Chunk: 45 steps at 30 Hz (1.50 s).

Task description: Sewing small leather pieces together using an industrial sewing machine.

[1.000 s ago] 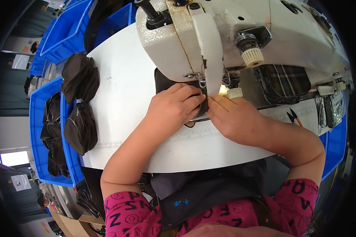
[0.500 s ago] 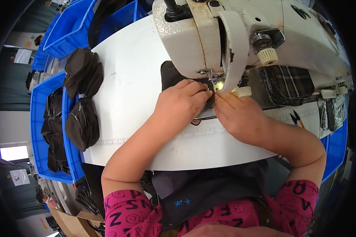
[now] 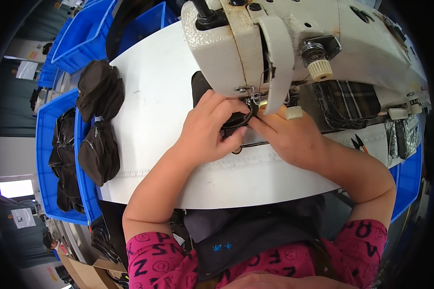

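Note:
A dark fabric piece [image 3: 200,85] lies under the head of the white sewing machine [image 3: 222,53], partly hidden by my hands and the machine. A zipper [image 3: 240,123] with visible teeth curves along its near edge, close to the presser foot. My left hand [image 3: 205,129] grips this piece from the left, its thumb below the zipper and its fingers above. From the right, my right hand [image 3: 290,139] pinches the edge of the same piece beside the presser foot; its fingertips are partly covered by the machine.
Dark pouches [image 3: 99,151] stand at the table's left edge. A blue bin [image 3: 42,144] beyond them holds more dark pieces. Stacked plaid fabric [image 3: 349,103] lies right of the needle, near small black snips [image 3: 359,143] and a clear packet [image 3: 404,137]. A printed ruler strip crosses the white table [image 3: 149,120].
My left hand has shifted slightly left, and its thumb has spread down from the fingers. The zipper edge now bends into a clearer curve. My right hand stays beside the presser foot.

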Tool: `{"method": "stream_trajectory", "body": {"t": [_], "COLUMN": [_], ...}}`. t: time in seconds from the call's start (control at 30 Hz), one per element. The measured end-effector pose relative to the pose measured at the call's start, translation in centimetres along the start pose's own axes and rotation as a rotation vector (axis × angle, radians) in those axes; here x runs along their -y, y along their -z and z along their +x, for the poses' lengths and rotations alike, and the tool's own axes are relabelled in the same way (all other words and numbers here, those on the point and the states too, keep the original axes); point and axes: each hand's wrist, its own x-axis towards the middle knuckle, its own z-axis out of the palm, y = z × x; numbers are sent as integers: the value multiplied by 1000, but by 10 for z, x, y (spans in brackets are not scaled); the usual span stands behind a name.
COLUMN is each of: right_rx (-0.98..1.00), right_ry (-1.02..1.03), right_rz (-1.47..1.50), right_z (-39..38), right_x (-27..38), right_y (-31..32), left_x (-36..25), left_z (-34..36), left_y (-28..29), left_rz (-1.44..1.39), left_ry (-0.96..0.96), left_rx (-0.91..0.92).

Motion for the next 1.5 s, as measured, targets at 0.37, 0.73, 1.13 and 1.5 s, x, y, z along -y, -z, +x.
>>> {"method": "stream_trajectory", "body": {"t": [0.37,0.73,1.13,1.5], "right_rx": [69,5,-17,40], "right_ry": [-72,-12,-4,-8], "right_rz": [45,-62,-14,-17], "right_z": [-4,-6,-6,-5], "right_x": [-1,0,3,5], "right_y": [-9,-8,-9,-8], "left_x": [1,5,5,-2], "left_z": [6,3,2,0], "left_y": [-21,-26,-15,-16], "left_rz": [320,295,196,217], "left_ry": [-129,-162,-106,-59], "left_rx": [-58,-138,112,115]}}
